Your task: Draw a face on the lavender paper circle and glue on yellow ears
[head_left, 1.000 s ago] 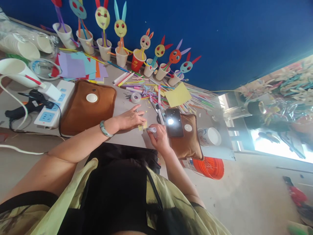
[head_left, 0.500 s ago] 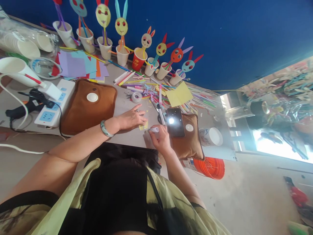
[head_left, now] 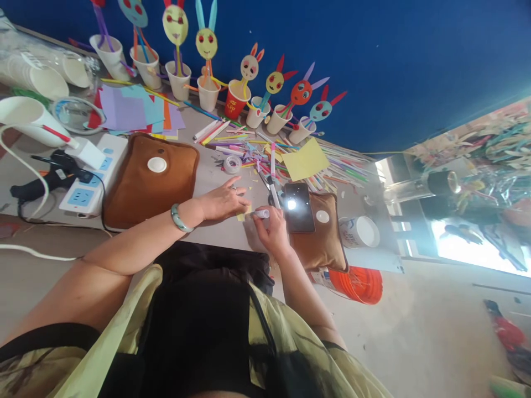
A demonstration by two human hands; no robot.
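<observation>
My left hand (head_left: 222, 200) lies on the grey table (head_left: 215, 229), its fingers pressing down a small yellow paper piece (head_left: 244, 213). My right hand (head_left: 269, 228) is closed around a white glue stick (head_left: 261, 213), whose tip touches the yellow piece. A green bangle (head_left: 177, 219) sits on my left wrist. Just right of my right hand, a black phone (head_left: 297, 207) rests on a small brown pad (head_left: 321, 232).
A large brown pad (head_left: 149, 179), a white power strip (head_left: 87, 185) and a black glue gun (head_left: 45, 179) lie to the left. Coloured paper sheets (head_left: 133, 110), straws, a tape roll (head_left: 231, 164) and paper-cup bunny figures (head_left: 249, 88) fill the back. An orange bucket (head_left: 360, 284) stands at right.
My right hand has shifted slightly up and left with the glue stick, bringing it against the yellow piece. My left hand has stayed where it was.
</observation>
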